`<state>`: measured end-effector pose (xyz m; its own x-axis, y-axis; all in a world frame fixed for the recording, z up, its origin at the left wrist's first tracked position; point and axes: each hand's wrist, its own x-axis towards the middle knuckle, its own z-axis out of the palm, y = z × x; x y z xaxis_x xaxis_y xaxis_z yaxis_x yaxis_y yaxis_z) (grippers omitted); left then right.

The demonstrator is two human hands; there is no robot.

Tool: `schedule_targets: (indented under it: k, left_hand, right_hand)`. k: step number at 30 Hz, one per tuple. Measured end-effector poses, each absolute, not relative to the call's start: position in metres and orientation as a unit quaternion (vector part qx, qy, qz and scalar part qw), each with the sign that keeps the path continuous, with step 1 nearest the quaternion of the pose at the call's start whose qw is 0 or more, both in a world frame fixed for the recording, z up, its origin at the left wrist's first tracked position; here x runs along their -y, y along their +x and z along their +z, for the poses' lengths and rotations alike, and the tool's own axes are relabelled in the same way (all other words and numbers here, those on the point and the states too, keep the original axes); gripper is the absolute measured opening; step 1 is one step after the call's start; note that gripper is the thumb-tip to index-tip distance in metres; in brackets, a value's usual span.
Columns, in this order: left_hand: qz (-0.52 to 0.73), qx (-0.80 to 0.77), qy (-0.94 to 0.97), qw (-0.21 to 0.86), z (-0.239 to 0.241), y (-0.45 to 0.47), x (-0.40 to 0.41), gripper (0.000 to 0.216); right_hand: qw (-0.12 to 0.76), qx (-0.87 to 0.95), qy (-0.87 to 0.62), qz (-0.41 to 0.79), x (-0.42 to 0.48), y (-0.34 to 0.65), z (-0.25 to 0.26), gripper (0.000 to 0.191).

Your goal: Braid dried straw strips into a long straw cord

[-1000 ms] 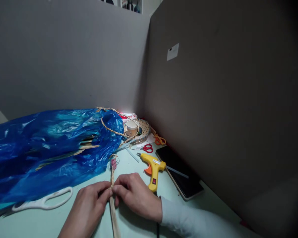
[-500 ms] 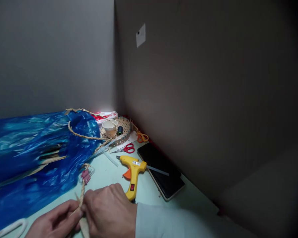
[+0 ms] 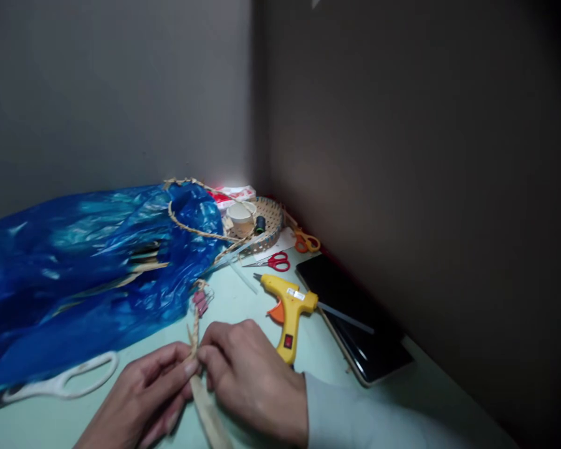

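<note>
Grey partition walls [image 3: 121,93], pale green desk [image 3: 402,386], dim light

Left hand [image 3: 143,393] and right hand [image 3: 250,377] together, fingertips pinched.

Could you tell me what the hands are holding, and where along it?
Both hands, left and right, pinch a braided straw strip where braid meets loose strands.

A thin tan braid [image 3: 196,324] made of dry straw strips lies on the light green desk [image 3: 243,312], near its front edge. The far end of the braid has a small pink clip [image 3: 200,302] on it. The near end splits into flat, loose strips [image 3: 208,415] that point at the front edge. It is pinched in the middle, where braid meets strips.
</note>
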<state>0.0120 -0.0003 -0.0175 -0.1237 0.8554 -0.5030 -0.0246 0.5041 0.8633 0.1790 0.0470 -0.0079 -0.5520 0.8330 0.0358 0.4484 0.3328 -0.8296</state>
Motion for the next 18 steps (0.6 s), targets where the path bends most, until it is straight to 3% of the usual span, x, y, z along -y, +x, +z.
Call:
schedule_targets:
  k: [7, 18]
  left_hand:
    - [0.360, -0.615, 0.393, 0.581, -0.0080, 0.0133, 0.0016, 0.027]
    - [0.358, -0.614, 0.428, 0.558, -0.0131, 0.0096, -0.0004, 0.021]
  right_hand:
    - [0.245, 0.757, -0.367, 0.482, -0.0527, 0.1795, -0.0024, 0.023]
    - [0.245, 0.772, -0.367, 0.456, -0.0542, 0.1803, -0.0057, 0.015]
